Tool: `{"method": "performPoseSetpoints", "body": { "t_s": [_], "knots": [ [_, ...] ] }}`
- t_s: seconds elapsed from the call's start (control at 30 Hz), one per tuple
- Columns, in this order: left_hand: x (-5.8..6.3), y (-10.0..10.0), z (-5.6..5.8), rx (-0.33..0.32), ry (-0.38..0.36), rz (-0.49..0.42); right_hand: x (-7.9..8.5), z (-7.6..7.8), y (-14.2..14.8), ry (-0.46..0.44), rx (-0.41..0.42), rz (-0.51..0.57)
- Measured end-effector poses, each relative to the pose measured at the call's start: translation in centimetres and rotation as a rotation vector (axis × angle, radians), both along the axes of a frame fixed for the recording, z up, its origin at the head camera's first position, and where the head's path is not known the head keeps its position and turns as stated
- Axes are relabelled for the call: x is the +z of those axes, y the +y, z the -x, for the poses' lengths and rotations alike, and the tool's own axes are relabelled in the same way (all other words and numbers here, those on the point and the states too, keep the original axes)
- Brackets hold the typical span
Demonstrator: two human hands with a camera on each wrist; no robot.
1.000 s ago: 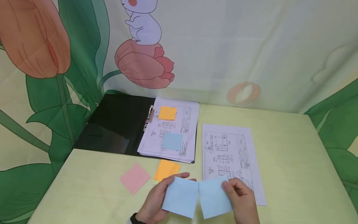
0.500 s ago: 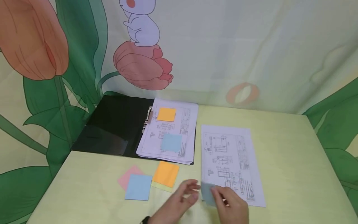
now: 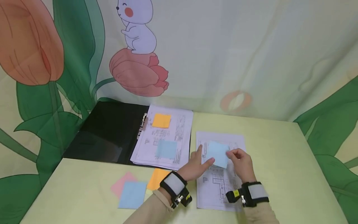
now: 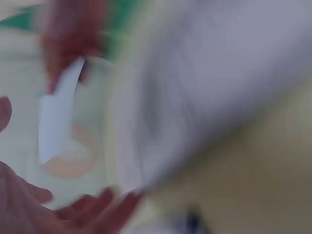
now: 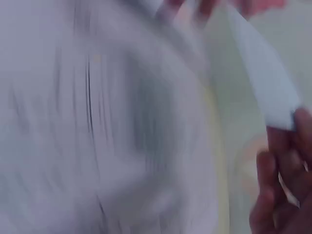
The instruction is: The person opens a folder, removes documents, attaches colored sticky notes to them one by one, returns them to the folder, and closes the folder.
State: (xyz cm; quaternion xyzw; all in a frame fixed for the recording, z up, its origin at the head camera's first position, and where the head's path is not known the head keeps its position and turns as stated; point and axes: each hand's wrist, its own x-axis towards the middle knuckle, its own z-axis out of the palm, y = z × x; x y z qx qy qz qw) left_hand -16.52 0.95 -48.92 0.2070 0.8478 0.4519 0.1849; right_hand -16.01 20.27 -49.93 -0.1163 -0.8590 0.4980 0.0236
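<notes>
A light blue sticky note (image 3: 218, 152) is held over the upper part of a single printed drawing sheet (image 3: 205, 194) in the head view. My right hand (image 3: 243, 163) pinches the note's right edge between thumb and fingertips; the right wrist view shows the same blue note (image 5: 265, 73) standing up from those fingers. My left hand (image 3: 193, 168) has its fingers spread, the index finger extended over the sheet's left side and the thumb tip beside the note's lower left edge. In the left wrist view the left hand (image 4: 29, 207) appears with relaxed fingers, apart from the note.
An open black binder (image 3: 106, 130) lies left of the sheet. Its clipped papers (image 3: 181, 133) carry an orange note (image 3: 161, 120) and a blue note (image 3: 166, 149). In front lie a blue pad (image 3: 132, 195), a pink pad (image 3: 127, 178) beneath it and an orange pad (image 3: 157, 179).
The blue pad was put down on the pink one. Both hands moved forward over the drawing sheet, the right carrying the single blue note from the sheet's near end to its upper part.
</notes>
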Motion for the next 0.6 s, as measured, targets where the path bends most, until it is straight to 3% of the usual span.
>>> {"method": "performPoseSetpoints", "body": {
  "t_s": [0.1,0.17,0.2,0.27,0.33,0.53,0.57,0.6],
  "knots": [
    [-1.9,0.6,1.6,-0.032,0.417,0.633,-1.6,3.0,1.6,-0.015,0.078,-0.117],
    [-2.9,1.0,2.2,-0.108,0.565,0.871,-2.7,4.3,2.3,-0.051,0.162,-0.171],
    [-3.2,1.1,2.3,-0.152,0.582,0.929,-3.2,4.8,2.5,-0.071,0.182,-0.192],
    [-3.7,1.5,2.2,-0.197,0.583,0.985,-3.9,5.4,2.7,-0.119,0.192,-0.217],
    [-3.7,1.8,2.1,-0.202,0.574,0.989,-4.1,5.5,2.6,-0.145,0.181,-0.248],
    [-3.0,2.0,1.4,-0.154,0.532,0.986,-3.1,5.1,1.5,-0.159,0.164,-0.329],
    [-3.7,2.0,1.6,-0.138,0.546,0.972,-3.0,5.1,1.4,-0.164,0.166,-0.339],
    [-3.5,2.0,1.5,-0.135,0.546,0.977,-2.9,5.1,1.2,-0.172,0.168,-0.344]
  ]
}}
